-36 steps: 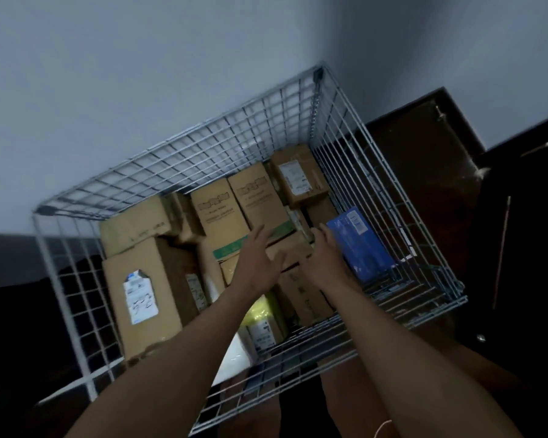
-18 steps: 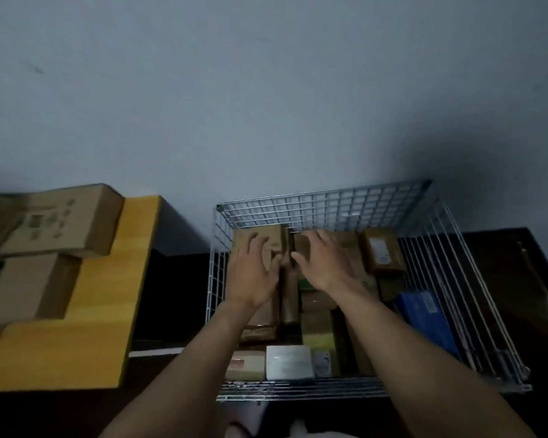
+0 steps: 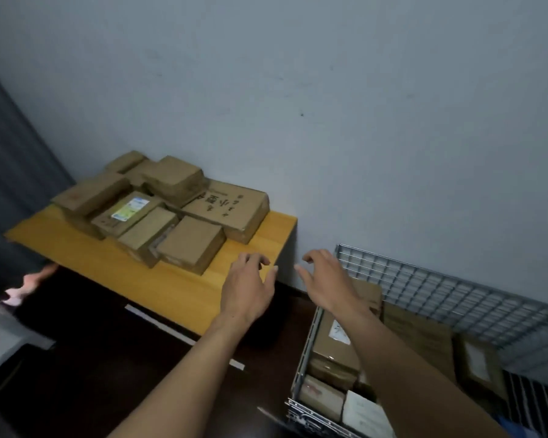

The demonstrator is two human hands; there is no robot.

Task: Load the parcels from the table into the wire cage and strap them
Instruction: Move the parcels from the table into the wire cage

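We are holding our left hand [image 3: 247, 289] and right hand [image 3: 326, 279] out in the air. The fingers are loose and a bit curled, and they are gripping nothing. The parcels [image 3: 159, 197] are sitting in a pile on the table [image 3: 178, 289], at ten o'clock from our hands. The wire cage [image 3: 424, 279] is waiting at four o'clock, with boxes [image 3: 336, 349] inside. Some parcels are lying on top of others, so if we are tugging a low one, the top ones may be sliding off the table. The cage rim is sitting just beside our right hand, so a carried parcel may be bumping it. Open room is lying between table and cage.
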